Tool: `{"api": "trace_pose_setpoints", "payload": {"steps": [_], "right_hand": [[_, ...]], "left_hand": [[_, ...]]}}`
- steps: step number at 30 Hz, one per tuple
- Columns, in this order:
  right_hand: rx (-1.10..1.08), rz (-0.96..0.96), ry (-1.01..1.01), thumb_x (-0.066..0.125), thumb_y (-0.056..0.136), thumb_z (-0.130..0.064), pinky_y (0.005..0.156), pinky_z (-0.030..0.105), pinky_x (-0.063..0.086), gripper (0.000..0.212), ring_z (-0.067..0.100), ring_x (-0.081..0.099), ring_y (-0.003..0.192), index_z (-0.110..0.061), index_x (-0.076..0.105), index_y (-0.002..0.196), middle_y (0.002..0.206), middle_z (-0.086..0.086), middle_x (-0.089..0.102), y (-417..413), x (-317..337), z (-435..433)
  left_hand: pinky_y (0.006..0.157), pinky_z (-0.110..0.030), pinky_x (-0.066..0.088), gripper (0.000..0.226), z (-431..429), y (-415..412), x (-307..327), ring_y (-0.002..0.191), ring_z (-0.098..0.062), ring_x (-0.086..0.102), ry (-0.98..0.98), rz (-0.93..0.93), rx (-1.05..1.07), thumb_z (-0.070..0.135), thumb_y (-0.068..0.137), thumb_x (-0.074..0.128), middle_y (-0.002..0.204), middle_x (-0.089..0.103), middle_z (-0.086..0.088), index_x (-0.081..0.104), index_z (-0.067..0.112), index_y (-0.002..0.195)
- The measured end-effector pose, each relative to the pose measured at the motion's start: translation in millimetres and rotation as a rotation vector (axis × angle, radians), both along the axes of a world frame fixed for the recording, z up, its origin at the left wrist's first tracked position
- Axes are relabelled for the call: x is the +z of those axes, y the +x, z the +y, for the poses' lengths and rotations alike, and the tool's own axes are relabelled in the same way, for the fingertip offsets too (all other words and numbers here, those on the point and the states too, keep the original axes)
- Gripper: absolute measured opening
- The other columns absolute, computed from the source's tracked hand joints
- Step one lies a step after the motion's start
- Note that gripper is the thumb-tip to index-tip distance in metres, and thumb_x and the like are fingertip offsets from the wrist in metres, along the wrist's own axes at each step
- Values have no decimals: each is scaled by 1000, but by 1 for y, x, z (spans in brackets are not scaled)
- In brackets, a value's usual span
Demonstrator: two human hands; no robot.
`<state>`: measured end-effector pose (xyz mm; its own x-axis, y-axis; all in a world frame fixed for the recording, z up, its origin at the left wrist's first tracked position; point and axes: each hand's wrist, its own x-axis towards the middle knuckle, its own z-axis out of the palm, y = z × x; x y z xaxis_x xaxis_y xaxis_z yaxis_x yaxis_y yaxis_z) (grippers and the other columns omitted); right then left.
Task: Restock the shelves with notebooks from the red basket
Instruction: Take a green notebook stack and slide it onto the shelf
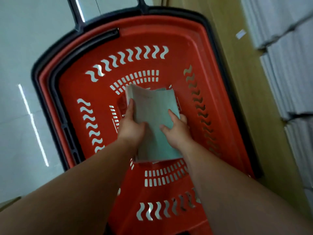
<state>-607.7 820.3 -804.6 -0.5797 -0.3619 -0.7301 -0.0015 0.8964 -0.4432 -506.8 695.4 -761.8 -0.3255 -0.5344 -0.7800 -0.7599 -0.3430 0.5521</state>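
The fingers of my left hand are curling round the left edge of a small stack of pale green notebooks. My right hand is gripping the right edge, thumb on the cover. Gripping both sides is probably keeping the loose stack square for lifting. The stack is sitting low inside the red basket; whether it is touching bottom, I cannot tell. The basket walls are standing well apart from both hands, leaving room straight up. Beyond my right fingers, a wooden shelf is carrying white stacks.
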Motion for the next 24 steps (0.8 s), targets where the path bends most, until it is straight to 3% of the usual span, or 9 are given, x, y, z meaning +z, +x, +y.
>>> {"api": "trace_pose_setpoints", "payload": {"steps": [5,8,12,14,17,20,24], "right_hand": [[-96,-52,-75,62,98,-38,122,29,21,67,25,26,148,-31,33,158,158,10,25,13,97,5],[-146,-68,-104,62,98,-37,122,30,23,66,25,30,147,-29,34,157,157,10,28,25,181,7],[-196,-41,-165,65,98,-30,114,20,19,66,25,32,146,-20,36,156,156,14,35,37,302,14],[-214,-34,-220,65,97,-30,119,24,20,66,25,34,146,-20,37,156,158,12,37,41,364,21],[-308,-40,-333,67,90,-42,121,42,33,71,20,42,143,-26,39,154,157,3,42,49,453,26],[-375,-49,-459,63,76,-64,117,44,38,85,17,48,139,-34,39,152,153,-2,49,55,522,35],[-353,-44,-642,59,99,-41,120,36,33,64,15,43,142,-32,32,157,157,-2,44,60,605,49]], "left_hand": [[96,-49,56,84,-4,8,100,114,-22,61,-90,24,-76,25,94,63,142,49,2,13,72,142],[99,-45,55,84,-6,18,186,114,-19,62,-117,63,-101,20,94,64,139,55,7,18,62,149],[102,-40,53,82,-6,30,316,116,-15,62,-119,136,-113,12,96,63,132,55,16,22,52,155],[97,-35,56,80,-5,35,383,111,-12,64,-84,182,-102,10,98,61,132,55,14,23,50,155],[78,-21,59,79,-3,39,479,99,-2,67,-93,254,-99,7,98,60,133,60,9,26,48,156],[74,-28,62,79,5,43,570,99,-14,72,-98,321,-87,6,96,62,138,60,3,29,49,154],[61,-24,59,78,26,53,658,79,-8,75,-178,452,-61,4,96,63,121,67,3,31,45,154]]}}
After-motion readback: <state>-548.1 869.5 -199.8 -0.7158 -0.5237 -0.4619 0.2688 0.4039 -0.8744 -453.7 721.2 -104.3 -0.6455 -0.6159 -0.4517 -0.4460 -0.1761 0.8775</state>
